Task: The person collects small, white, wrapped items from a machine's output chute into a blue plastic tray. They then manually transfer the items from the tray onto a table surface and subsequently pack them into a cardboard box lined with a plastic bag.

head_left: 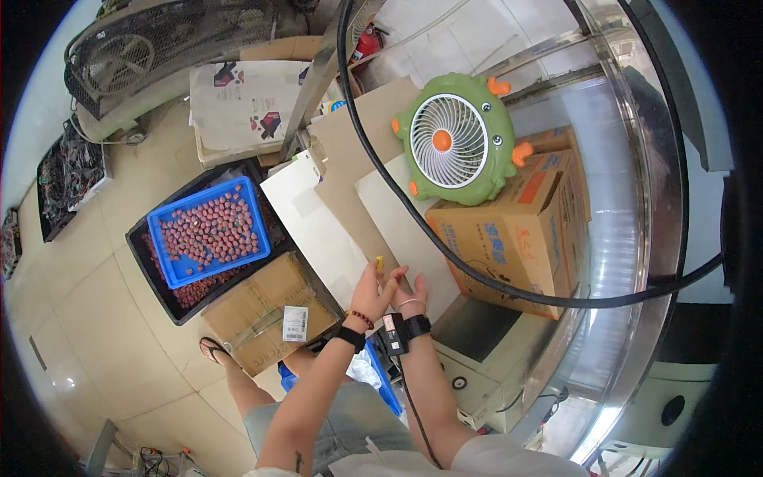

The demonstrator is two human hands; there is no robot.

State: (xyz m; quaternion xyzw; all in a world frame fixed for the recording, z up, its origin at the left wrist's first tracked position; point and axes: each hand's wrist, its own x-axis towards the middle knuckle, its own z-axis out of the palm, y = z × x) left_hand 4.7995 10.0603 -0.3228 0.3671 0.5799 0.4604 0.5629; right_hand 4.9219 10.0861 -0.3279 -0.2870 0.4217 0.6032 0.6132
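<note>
My left hand (371,295) is over a white and brown cardboard surface. A small yellow piece (379,261), too small to name, is pinched at its fingertips. My right hand (412,294) is close beside it, fingers loosely bent and apart, with nothing visible in them. Dark bands circle both wrists, and a small black box (394,334) with a cable sits by the right one. White board (310,222) and a brown cardboard strip (358,219) lie beneath and beyond the hands.
A green animal-shaped fan (498,171) stands on a cardboard box (509,238) at right. To the left, a blue tray (187,276) of small reddish round pieces rests on a black tray (179,318), near a taped carton (262,330). A black cable (421,222) arcs across the view.
</note>
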